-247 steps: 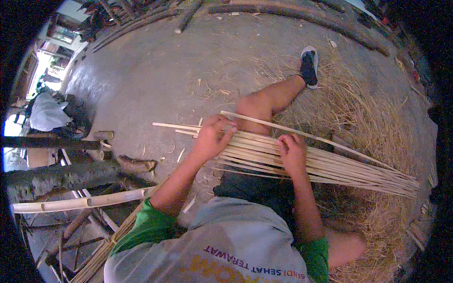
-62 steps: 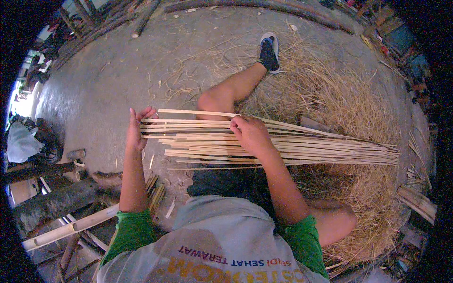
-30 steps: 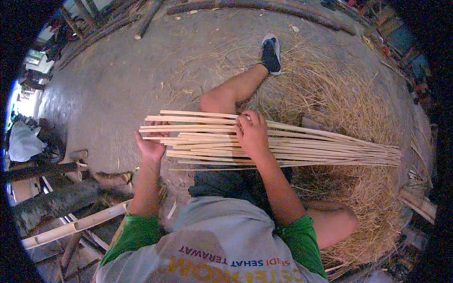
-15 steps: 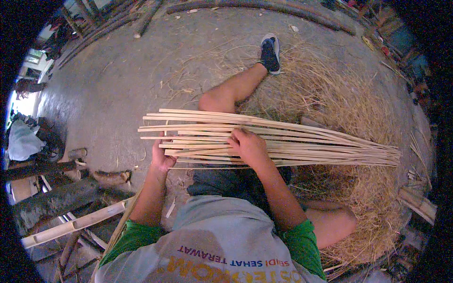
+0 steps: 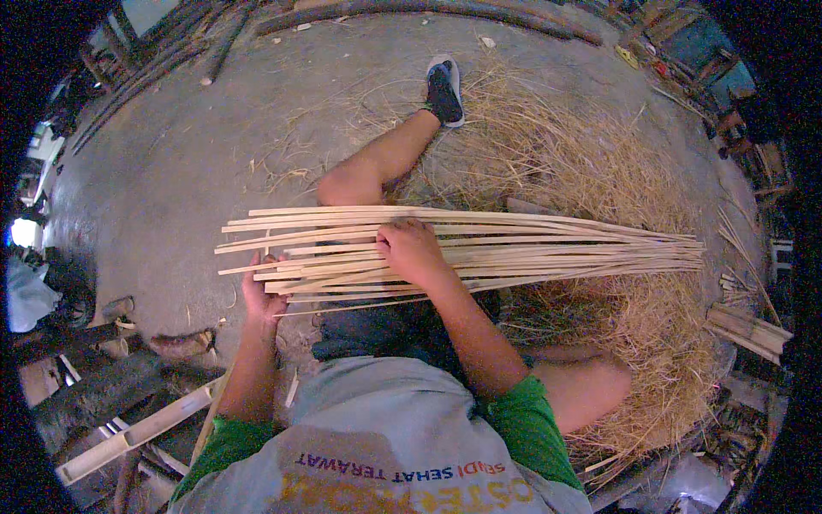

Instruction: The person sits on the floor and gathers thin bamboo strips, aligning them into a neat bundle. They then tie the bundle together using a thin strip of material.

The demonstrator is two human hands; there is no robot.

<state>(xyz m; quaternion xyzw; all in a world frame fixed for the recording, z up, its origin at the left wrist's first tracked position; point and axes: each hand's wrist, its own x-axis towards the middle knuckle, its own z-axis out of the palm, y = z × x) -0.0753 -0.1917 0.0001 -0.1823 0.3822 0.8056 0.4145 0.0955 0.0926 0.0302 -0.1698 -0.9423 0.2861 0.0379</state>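
So the bundle of bamboo strips point(image 5: 531, 248) lies across the person's lap, fanned out at the left end and tapering to the right over a pile of straw point(image 5: 599, 171). Right hand point(image 5: 411, 250) rests on top, fingers curled down on the strips. Left hand point(image 5: 261, 295) cups the loose left ends from underneath. No containers around, just the concrete floor point(image 5: 171, 171).

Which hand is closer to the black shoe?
Right. The right hand lies on top of the bamboo strips, below the black shoe; the left hand grips their near-left ends, farther away.
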